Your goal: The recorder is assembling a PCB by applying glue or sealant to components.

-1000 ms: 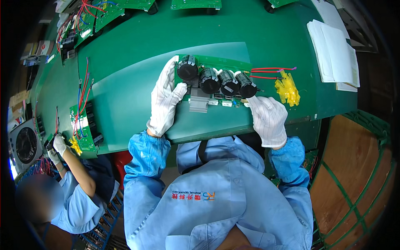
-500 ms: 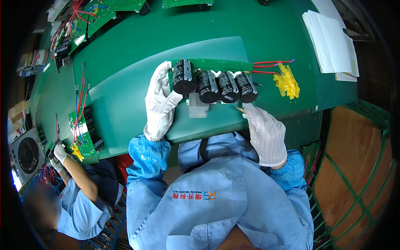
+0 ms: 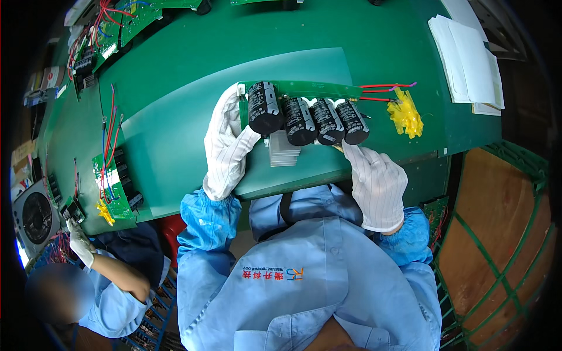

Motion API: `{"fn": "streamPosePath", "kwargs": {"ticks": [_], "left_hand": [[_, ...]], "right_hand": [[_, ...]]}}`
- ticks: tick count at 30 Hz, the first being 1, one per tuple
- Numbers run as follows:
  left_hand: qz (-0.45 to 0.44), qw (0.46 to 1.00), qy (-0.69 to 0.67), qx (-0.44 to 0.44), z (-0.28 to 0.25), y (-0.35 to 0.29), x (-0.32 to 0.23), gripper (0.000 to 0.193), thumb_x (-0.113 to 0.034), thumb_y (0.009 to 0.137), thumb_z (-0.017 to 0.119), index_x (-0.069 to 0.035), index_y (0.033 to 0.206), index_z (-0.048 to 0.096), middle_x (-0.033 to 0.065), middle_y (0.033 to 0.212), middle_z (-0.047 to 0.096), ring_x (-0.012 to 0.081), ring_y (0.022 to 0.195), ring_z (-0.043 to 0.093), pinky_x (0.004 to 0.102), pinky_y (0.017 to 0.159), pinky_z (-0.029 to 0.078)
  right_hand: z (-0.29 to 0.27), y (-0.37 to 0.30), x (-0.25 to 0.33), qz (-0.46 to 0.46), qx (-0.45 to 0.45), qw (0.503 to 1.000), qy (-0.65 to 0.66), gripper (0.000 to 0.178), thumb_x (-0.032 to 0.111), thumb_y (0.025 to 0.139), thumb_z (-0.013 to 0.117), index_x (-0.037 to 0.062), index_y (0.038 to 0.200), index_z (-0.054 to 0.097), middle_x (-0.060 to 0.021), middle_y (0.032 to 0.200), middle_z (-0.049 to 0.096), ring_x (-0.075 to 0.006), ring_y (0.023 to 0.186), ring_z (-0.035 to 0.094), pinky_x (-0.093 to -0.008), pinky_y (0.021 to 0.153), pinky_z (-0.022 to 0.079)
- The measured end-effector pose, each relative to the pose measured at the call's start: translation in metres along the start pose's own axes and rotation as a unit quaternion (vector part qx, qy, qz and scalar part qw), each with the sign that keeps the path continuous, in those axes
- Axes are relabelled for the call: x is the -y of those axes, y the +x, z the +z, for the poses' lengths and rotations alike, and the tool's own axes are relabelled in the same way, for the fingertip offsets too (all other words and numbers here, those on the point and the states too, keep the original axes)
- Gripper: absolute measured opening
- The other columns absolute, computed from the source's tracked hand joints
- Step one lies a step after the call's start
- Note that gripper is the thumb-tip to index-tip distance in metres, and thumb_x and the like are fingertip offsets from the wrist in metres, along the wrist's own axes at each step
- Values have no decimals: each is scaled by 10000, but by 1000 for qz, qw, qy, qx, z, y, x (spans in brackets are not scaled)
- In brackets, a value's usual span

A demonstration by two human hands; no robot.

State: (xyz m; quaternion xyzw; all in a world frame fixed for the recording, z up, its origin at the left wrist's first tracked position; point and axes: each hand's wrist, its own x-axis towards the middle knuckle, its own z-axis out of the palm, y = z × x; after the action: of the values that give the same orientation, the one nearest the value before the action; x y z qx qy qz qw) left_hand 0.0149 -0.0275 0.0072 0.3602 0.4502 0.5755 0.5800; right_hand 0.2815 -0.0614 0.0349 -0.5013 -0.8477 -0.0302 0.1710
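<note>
My white-gloved left hand grips the left end of a green circuit board, with the thumb in front and fingers behind. The board stands tilted on edge above the bench. Several large black cylindrical capacitors stick out from it toward me, with a silver finned heat sink below them. Red wires run from its right end. My gloved right hand is closed at the fingertips just under the rightmost capacitor. A small brass-coloured piece shows there, mostly hidden.
Yellow strips lie bunched beside the red wires on the green bench. White papers rest at the far right. Another wired board lies at left, near a co-worker's gloved hand and a fan. More boards line the far left.
The board has shifted slightly right and tilted a little. My right fingertips have come up closer beneath the capacitors, covering more of the brass-coloured piece. At left, the co-worker's hands and arm have moved.
</note>
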Motion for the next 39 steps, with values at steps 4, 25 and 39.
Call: {"fn": "streamPosePath", "kwargs": {"ticks": [4, 25, 39], "left_hand": [[-16, 1000, -7, 1, -1, -1, 1, 706, 21, 855, 751, -3, 1476, 416, 130, 1433, 506, 219, 1311, 513, 354, 1087, 446], [-2, 1000, 12, 0, 0, 1, 1, 731, 17, 851, 747, 15, 1489, 390, 126, 1447, 491, 222, 1347, 479, 353, 1126, 396], [3, 1000, 2, 13, -3, 2, 3, 721, 35, 859, 721, 18, 1495, 381, 127, 1473, 471, 221, 1373, 458, 343, 1134, 382]], "right_hand": [[-3, 2, 3, 9, 8, 1000, 19, 407, 92, 759, 711, 115, 1165, 694, 0, 952, 643, -167, 668, 594, -314, 527, 475], [-5, 5, 1, 11, 43, 999, 32, 492, 19, 754, 704, 124, 1235, 688, -29, 1012, 676, -217, 706, 641, -329, 590, 505], [3, 8, -3, -10, 7, 1000, 20, 443, 66, 755, 694, 132, 1192, 689, 3, 934, 625, -172, 655, 581, -331, 541, 459]]}}
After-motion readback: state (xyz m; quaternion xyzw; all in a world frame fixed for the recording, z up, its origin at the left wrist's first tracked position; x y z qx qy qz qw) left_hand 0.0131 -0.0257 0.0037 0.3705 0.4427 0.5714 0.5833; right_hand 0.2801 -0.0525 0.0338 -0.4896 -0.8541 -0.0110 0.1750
